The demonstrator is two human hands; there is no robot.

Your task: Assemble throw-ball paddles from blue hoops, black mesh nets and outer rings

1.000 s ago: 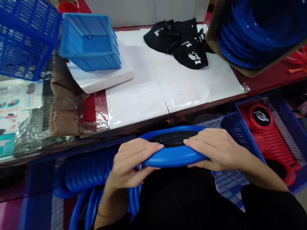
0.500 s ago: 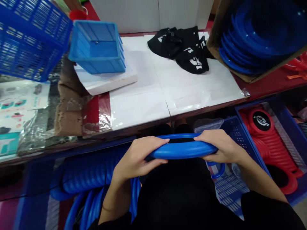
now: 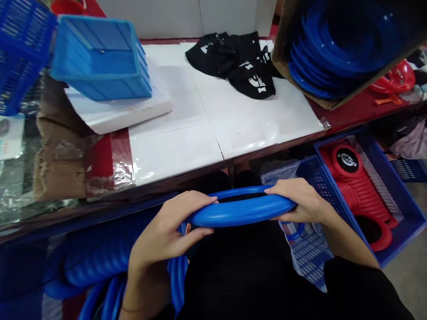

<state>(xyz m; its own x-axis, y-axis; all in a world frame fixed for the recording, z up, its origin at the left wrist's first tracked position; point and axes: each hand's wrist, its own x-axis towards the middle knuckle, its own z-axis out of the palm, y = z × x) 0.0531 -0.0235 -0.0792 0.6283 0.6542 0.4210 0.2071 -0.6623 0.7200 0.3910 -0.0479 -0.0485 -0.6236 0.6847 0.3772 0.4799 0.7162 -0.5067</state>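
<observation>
A glossy blue plastic ring is held edge-on in front of my body, just short of the table edge. My left hand grips its left end, and my right hand pinches its right end, with fingers partly hidden under the rim. The ring tilts slightly, its left end lower. Below my left forearm lie many similar blue rings, stacked in a row inside a crate. Black fabric pieces with white print lie on the white tabletop beyond.
A light-blue bin sits on a white slab at left. A cardboard box of blue discs stands back right. A blue crate of red rings is at lower right, beside a perforated basket.
My view has turned, so the table's things sit further left in it. The ring has tipped, its left end dropping a little; both hands keep their grip.
</observation>
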